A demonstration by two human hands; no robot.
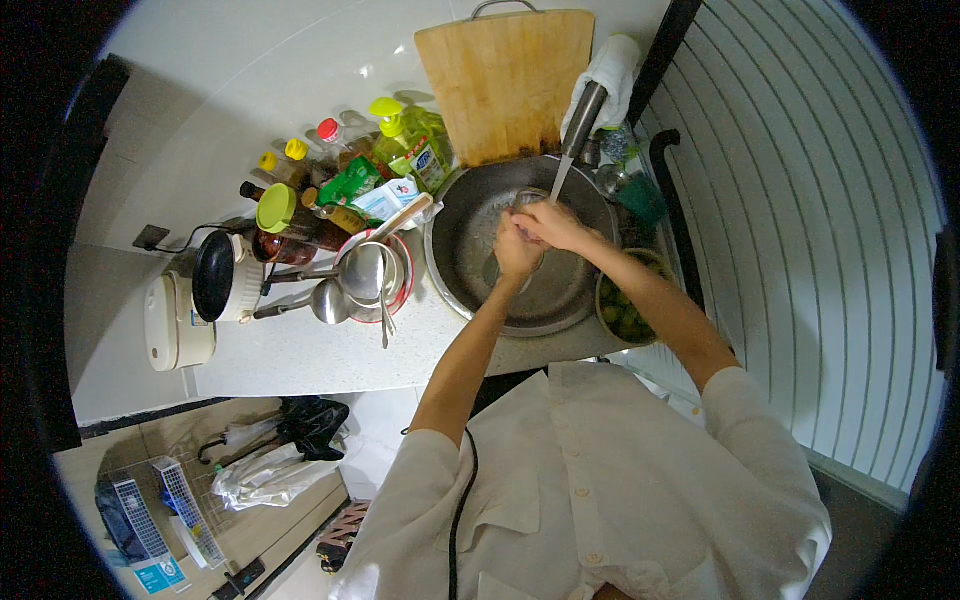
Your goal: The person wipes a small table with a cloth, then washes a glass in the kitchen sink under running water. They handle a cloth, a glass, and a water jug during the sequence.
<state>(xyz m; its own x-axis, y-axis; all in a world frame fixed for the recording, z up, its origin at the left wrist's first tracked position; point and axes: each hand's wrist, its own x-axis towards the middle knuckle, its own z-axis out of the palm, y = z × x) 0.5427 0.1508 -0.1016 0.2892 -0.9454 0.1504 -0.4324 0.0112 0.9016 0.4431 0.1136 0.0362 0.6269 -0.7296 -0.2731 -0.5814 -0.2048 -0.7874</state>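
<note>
Over the round metal sink (450,247), my left hand (516,244) and my right hand (553,222) are pressed together, the right partly covering the left. Their fingers overlap, so whether anything is between them cannot be made out. Just above my right hand, a faucet (583,124) with a dark handle and a bright, tapering lower part points down into the basin. A rounded, shiny shape (529,196) shows behind my fingers; what it is stays unclear. Water seems to wet the basin floor.
A wooden cutting board (510,82) leans on the wall behind the sink. Right of it hangs a white cloth (609,79). A bowl of green pieces (626,311) sits beneath my right forearm. Leftward are a dish soap bottle (412,146), ladle (363,273) and rice cooker (180,322).
</note>
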